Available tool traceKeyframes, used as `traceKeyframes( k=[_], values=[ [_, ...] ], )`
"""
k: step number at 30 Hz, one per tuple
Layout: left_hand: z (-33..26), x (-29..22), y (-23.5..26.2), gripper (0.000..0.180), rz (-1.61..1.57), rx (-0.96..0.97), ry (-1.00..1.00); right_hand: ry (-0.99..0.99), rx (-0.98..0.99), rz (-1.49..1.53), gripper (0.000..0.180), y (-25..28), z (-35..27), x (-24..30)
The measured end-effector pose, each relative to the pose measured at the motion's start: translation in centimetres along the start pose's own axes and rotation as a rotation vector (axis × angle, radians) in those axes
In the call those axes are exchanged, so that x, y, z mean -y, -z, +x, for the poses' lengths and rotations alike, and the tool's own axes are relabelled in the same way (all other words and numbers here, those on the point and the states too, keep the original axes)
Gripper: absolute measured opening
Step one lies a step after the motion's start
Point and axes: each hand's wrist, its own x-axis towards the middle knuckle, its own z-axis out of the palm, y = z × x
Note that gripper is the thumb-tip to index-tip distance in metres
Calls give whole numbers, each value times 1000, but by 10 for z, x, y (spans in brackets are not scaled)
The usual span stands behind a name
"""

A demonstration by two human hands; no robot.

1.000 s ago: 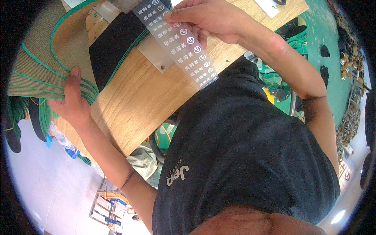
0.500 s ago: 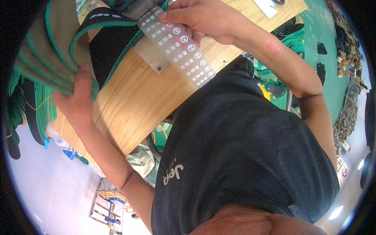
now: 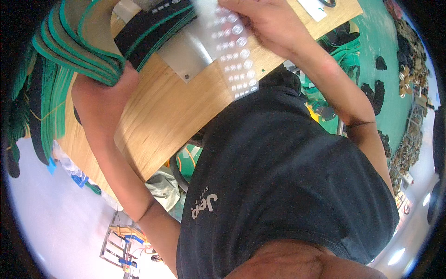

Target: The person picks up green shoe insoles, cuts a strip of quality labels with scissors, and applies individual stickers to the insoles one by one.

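My left hand (image 3: 104, 90) is closed around the lower end of a bent stack of insoles (image 3: 74, 46), grey-brown on their faces with green edges. Beside it, black insoles (image 3: 148, 25) with green edges lie at the table's far side; small white print shows on the top one. My right hand (image 3: 274, 28) pinches a see-through strip of printed labels (image 3: 234, 63) near its upper part. The strip hangs toward my shirt, its white print blurred. Between the hands, a metal plate (image 3: 188, 58) with a small hole lies partly under the black insoles.
The wooden table (image 3: 162, 111) runs diagonally in front of me. More green-edged insoles (image 3: 51, 111) are piled at its left end. A white item (image 3: 316, 9) rests near the far right corner. Beyond the right edge, black and green insoles (image 3: 344, 46) sit low above a green floor (image 3: 371, 46).
My left hand has moved right and slightly up with the bent insole stack. My right hand has shifted right with the label strip, baring more of the metal plate and the black insole.
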Motion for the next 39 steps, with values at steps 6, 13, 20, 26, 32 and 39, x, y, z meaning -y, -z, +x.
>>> traceKeyframes(
  k=[6,13,20,26,32,39],
  values=[
    [-1,29,6,31,-523,-347,-16,-132,202,-39,27,-14,13,19],
    [-4,50,18,65,-582,-290,39,-179,251,-92,25,-18,22,20],
    [-2,50,15,57,-598,-293,-49,-107,259,-58,24,-15,19,18],
    [-5,51,6,41,-537,-356,-53,-140,199,-133,25,-20,20,21],
    [-1,-5,1,33,-105,41,77,-108,187,-123,27,-21,16,24],
    [0,-7,-9,29,126,38,-29,-83,207,-146,30,-16,3,20]
  ],
)
